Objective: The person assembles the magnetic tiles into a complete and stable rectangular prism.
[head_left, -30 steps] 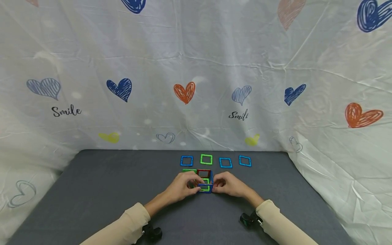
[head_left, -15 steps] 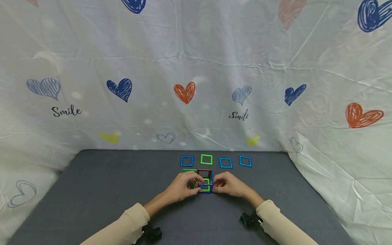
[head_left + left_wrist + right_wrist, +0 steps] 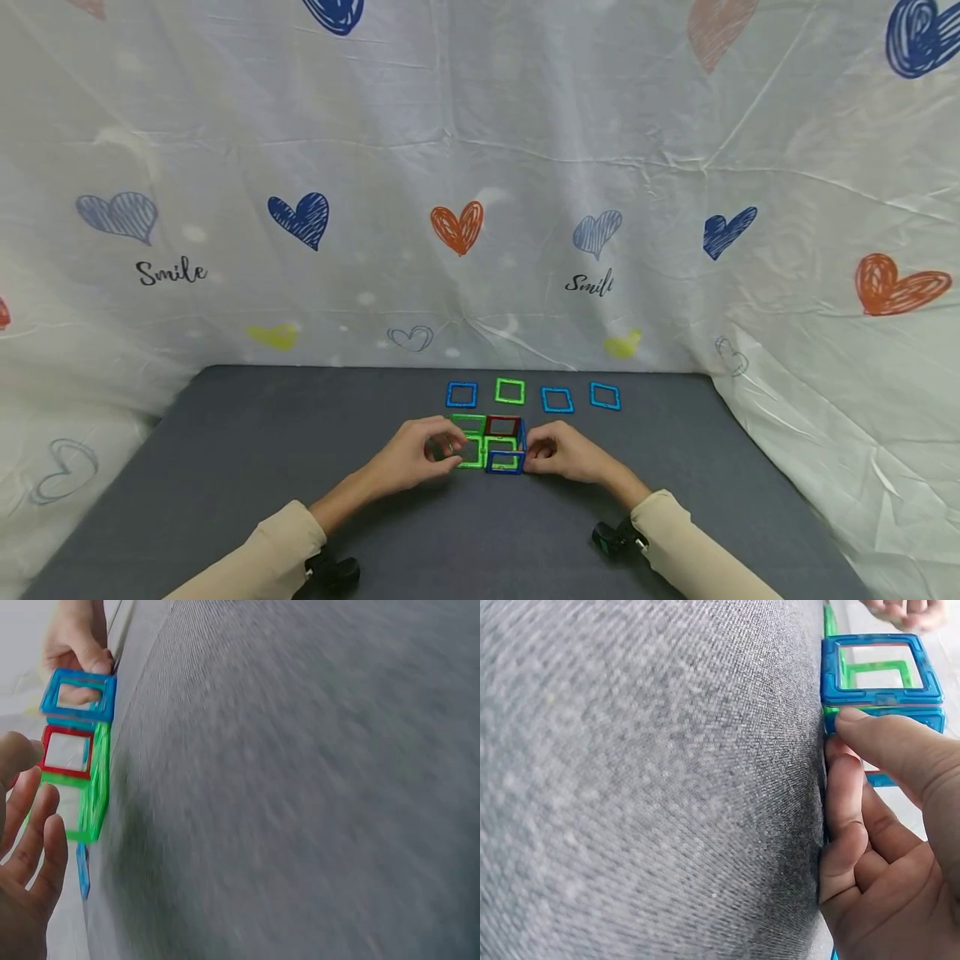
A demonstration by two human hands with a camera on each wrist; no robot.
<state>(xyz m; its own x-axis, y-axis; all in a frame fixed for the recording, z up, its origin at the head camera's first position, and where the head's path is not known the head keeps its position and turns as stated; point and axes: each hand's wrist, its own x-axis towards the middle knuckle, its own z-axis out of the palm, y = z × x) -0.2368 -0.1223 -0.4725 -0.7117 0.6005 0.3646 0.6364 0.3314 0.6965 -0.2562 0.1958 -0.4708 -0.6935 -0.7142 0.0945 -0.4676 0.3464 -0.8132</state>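
Cloth (image 3: 225, 467) flanks parted, empty left fingers (image 3: 52, 855); right fingers (image 3: 844, 791) seemingly pinch blue frame's edge (image 3: 931, 718).

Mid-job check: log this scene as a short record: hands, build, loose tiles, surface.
left hand: fingers relaxed, at left green tile; contact unclear
right hand: fingers curled, thumb and fingers holding right blue tile
upright: right blue tile, front blue tile, red tile, back green tile
flat: left green tile, right green tile
loose tiles: three blue, one green, in a row behind
surface: dark gray
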